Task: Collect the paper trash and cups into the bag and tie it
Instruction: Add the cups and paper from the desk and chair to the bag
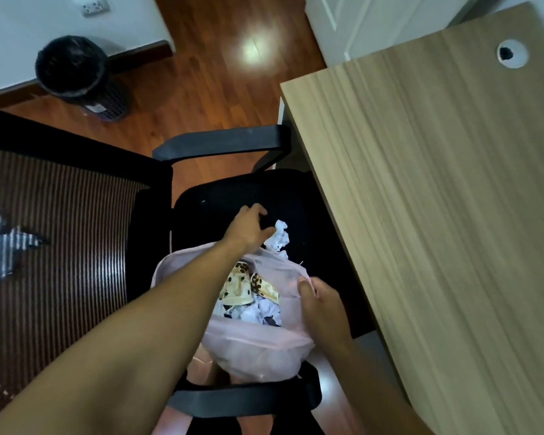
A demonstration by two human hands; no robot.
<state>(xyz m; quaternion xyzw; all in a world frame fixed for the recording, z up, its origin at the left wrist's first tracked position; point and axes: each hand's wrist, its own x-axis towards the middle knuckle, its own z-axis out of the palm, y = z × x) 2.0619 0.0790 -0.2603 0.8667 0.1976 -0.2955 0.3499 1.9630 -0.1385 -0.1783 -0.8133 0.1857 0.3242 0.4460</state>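
Observation:
A pale pink plastic bag (258, 346) sits open on the black seat of an office chair (220, 196). Inside lie paper cups printed with brown beans (239, 285) and crumpled white paper (258, 312). A crumpled white paper ball (278, 237) rests on the seat just beyond the bag's far rim. My left hand (248, 229) reaches over the bag, its fingers spread beside that ball and touching or nearly touching it. My right hand (321, 304) pinches the bag's right rim and holds it up.
A light wooden desk (437, 199) runs along the right, close against the chair. The chair's armrests (220, 142) frame the seat front and back. A black mesh waste bin (76, 73) stands on the wood floor at upper left. A striped rug (60, 246) lies to the left.

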